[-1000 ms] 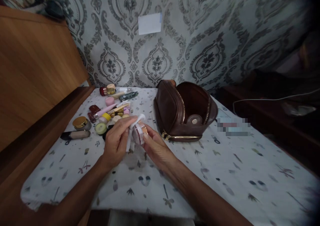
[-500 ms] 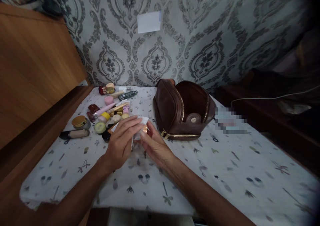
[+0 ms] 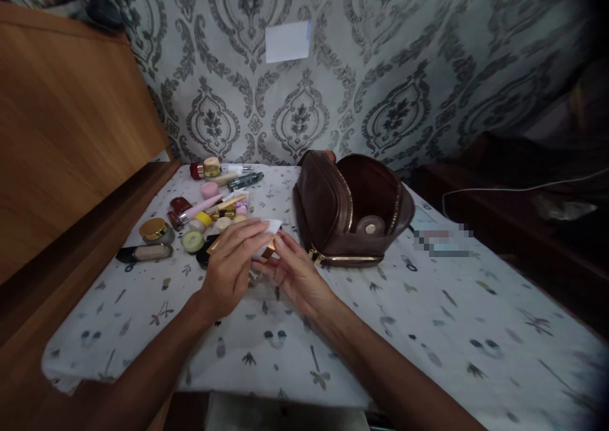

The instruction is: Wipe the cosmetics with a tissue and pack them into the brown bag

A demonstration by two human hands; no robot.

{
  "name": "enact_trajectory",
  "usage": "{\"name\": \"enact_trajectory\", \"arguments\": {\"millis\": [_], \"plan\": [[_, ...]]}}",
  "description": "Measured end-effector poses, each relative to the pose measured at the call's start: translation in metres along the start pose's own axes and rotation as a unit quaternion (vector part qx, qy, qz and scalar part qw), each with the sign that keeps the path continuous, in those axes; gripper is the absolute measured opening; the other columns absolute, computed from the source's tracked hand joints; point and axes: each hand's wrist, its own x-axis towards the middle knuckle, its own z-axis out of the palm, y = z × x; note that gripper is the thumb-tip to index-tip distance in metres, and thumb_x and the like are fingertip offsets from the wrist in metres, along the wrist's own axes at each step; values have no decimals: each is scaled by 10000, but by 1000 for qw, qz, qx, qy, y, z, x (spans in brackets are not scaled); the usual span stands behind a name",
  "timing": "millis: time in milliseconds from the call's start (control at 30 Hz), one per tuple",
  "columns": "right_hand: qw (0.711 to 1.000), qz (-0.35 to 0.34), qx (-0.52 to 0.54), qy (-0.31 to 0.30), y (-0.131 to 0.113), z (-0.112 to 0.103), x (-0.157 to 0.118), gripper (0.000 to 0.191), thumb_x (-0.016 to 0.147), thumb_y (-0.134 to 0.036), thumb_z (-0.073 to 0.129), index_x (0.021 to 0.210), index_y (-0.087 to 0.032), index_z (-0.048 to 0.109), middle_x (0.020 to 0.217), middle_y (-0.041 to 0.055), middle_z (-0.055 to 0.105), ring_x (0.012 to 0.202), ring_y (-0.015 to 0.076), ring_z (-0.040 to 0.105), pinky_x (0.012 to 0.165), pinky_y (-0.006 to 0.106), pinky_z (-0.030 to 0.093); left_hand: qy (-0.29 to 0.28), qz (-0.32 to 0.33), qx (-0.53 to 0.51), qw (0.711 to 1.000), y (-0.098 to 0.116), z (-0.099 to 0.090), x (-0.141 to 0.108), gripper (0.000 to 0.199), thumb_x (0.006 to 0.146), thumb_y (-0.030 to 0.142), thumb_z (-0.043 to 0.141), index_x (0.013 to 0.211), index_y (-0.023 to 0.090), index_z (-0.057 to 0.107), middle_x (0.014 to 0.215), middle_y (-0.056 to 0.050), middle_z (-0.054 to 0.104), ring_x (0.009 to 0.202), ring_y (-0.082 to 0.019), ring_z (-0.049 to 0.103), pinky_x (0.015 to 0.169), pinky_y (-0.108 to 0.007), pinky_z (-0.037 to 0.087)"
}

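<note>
Over the near middle of the table, both hands meet around a small shiny copper-coloured item [image 3: 269, 249], mostly hidden by fingers. My left hand [image 3: 233, 256] is closed over a white wipe [image 3: 273, 226], pressing it against the item. Thumb and fingers of my right hand [image 3: 299, 272] grip the item from the right side. Just beyond my left hand lie several cosmetics, among them a pale green round pot [image 3: 193, 242] and a black compact [image 3: 202, 254], partly covered by the hand. A brown cosmetic bag [image 3: 320, 196] stands unzipped to the right.
A gold-lidded jar [image 3: 154, 230] and a beige tube with a black cap [image 3: 145, 253] lie at the left. A dark green tube [image 3: 245, 181] rests farther back. The wooden cabinet [image 3: 71, 120] borders the left side; a patterned wall [image 3: 304, 110] closes off the back.
The copper-coloured item now shows more between the hands, with its edge turned toward the right. My right fingers have shifted along it, while the wipe stays under my left fingers.
</note>
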Motion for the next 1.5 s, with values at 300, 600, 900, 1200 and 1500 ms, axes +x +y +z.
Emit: {"name": "enact_trajectory", "arguments": {"millis": [300,600,900,1200,1500], "plan": [[998,46,51,2,-10,-8,7,340,755,-454,790,971,-208,698,850,7,725,716,134,673,697,260,589,-19,34,18,999,-1,4,-5,436,978,101,378,1362,220,545,1294,-127,647,1311,-271,519,1059,-509,472],[985,88,146,7,-19,-4,4,289,831,-482,637,907,-208,689,809,10,747,677,152,640,672,289,539,-10,62,-6,998,-2,7,-6,413,950,39,421,1293,190,596,1301,-133,655,1323,-258,526,1075,-484,477],[986,80,147,6,-23,-2,2,308,857,-464,556,922,-194,690,788,25,746,601,159,596,499,248,425,21,62,-24,998,1,4,-3,381,891,-45,470,1167,160,635,1268,-149,670,1273,-261,574,1045,-469,505],[991,74,108,-7,-25,-3,2,313,864,-442,535,947,-168,661,776,43,724,618,187,621,462,239,385,48,6,-3,999,-3,4,-5,340,867,-59,473,1061,154,653,1263,-162,673,1205,-254,625,1010,-425,517],[996,51,80,-1,-24,-1,2,252,859,-426,541,956,-212,631,842,34,723,652,178,603,470,233,393,59,-47,46,996,-3,4,-7,297,900,4,456,1048,163,658,1243,-148,678,1177,-234,640,981,-396,532]]}}
